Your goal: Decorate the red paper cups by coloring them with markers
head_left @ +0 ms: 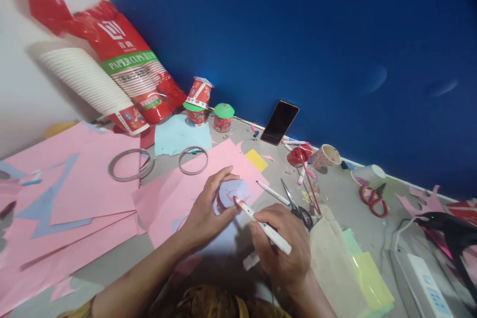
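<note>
My left hand (206, 206) curls around a small cup with a lavender paper piece (234, 190) on its top; most of the cup's side is hidden by my fingers. Pinched in my right hand (285, 246) is a white marker (275, 237), its red tip touching the lavender paper. Some red lines show there. Pink paper sheets (179, 194) lie beneath. Beside my right hand are black-handled scissors (296, 203) and another white marker (273, 192) with a blue tip.
Behind stand decorated paper cups (197, 99), a green-topped cup (223, 118) and a phone (280, 122) leaning on the wall. Stacked paper cups (87, 82), tape rings (193, 160), red-handled scissors (373, 200), a glue gun (447, 223) and a power strip (427, 283) surround the work.
</note>
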Demonstrator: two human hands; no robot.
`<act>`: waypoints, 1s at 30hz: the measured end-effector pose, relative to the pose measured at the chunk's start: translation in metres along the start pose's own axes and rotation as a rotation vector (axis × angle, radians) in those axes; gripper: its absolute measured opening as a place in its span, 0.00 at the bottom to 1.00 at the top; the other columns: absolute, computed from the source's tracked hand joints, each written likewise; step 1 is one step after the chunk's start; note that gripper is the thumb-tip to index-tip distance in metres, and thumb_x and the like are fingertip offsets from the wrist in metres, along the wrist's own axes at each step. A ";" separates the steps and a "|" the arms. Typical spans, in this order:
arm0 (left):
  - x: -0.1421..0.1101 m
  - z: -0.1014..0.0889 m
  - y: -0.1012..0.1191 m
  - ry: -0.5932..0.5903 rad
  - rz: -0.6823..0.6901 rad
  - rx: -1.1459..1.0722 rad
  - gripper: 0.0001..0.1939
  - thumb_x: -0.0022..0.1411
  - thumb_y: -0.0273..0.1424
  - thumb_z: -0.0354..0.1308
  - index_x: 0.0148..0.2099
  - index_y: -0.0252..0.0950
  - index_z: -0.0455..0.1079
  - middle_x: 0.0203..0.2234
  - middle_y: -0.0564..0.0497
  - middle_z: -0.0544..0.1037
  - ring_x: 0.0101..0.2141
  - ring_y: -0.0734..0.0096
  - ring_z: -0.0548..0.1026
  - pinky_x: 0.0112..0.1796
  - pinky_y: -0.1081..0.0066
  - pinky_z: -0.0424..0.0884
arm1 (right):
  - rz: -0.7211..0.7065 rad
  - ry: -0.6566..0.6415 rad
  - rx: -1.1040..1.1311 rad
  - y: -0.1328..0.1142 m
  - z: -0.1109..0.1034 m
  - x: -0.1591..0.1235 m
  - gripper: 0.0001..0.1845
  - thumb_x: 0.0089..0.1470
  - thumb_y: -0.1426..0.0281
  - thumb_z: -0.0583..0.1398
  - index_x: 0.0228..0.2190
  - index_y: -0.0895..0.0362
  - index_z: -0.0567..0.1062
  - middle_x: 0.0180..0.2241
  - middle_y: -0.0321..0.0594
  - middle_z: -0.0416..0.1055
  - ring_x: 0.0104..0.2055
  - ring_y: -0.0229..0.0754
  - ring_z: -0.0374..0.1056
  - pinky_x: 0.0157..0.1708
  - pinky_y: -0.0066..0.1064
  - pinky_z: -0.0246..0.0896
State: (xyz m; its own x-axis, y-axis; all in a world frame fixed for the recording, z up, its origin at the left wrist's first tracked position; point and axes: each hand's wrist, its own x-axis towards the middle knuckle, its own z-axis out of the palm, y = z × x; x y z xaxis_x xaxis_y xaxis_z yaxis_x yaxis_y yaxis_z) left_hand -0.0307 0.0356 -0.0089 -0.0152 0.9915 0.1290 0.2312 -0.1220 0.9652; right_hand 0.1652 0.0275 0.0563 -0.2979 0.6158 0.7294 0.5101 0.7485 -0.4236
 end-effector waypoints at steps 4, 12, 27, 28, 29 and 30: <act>0.000 0.000 -0.001 -0.002 0.004 0.006 0.40 0.65 0.33 0.70 0.75 0.44 0.63 0.62 0.40 0.81 0.66 0.47 0.77 0.68 0.46 0.70 | 0.005 -0.009 -0.010 0.000 0.001 0.000 0.06 0.73 0.72 0.60 0.40 0.53 0.77 0.28 0.38 0.82 0.27 0.43 0.80 0.29 0.33 0.73; 0.000 -0.001 -0.001 0.005 -0.017 -0.008 0.41 0.63 0.32 0.70 0.76 0.44 0.64 0.62 0.40 0.81 0.66 0.46 0.77 0.66 0.48 0.72 | 0.016 0.003 0.001 0.001 0.000 0.000 0.06 0.71 0.74 0.61 0.40 0.53 0.77 0.29 0.37 0.83 0.28 0.42 0.80 0.30 0.32 0.73; -0.001 0.000 -0.002 0.007 -0.009 -0.005 0.40 0.65 0.33 0.70 0.76 0.44 0.64 0.63 0.40 0.81 0.65 0.46 0.78 0.65 0.48 0.73 | 0.016 0.007 -0.013 -0.002 -0.002 -0.001 0.06 0.71 0.74 0.61 0.40 0.53 0.77 0.28 0.37 0.83 0.27 0.42 0.80 0.29 0.32 0.73; -0.001 0.000 -0.001 0.003 -0.008 -0.001 0.40 0.65 0.34 0.70 0.75 0.44 0.64 0.63 0.40 0.81 0.65 0.47 0.78 0.65 0.48 0.73 | 0.008 0.003 -0.016 -0.001 -0.001 -0.001 0.05 0.71 0.74 0.61 0.41 0.53 0.77 0.28 0.37 0.83 0.27 0.42 0.81 0.29 0.32 0.73; -0.001 0.000 -0.001 0.002 -0.006 0.002 0.40 0.65 0.35 0.70 0.75 0.44 0.63 0.62 0.40 0.81 0.65 0.47 0.78 0.65 0.48 0.73 | 0.001 -0.001 -0.020 -0.001 0.000 -0.001 0.05 0.71 0.73 0.61 0.41 0.53 0.77 0.28 0.37 0.83 0.27 0.42 0.81 0.29 0.32 0.73; -0.001 -0.001 -0.001 0.002 -0.003 0.004 0.39 0.66 0.35 0.70 0.75 0.44 0.63 0.62 0.40 0.81 0.65 0.47 0.78 0.65 0.48 0.73 | -0.001 -0.006 -0.022 0.000 0.001 -0.002 0.05 0.71 0.73 0.61 0.41 0.53 0.77 0.28 0.38 0.83 0.27 0.42 0.81 0.29 0.32 0.72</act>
State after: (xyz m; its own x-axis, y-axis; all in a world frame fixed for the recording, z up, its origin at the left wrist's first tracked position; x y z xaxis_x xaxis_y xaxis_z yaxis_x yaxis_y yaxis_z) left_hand -0.0315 0.0348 -0.0101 -0.0176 0.9918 0.1267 0.2355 -0.1190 0.9646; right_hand 0.1650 0.0264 0.0550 -0.3032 0.6166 0.7265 0.5278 0.7435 -0.4107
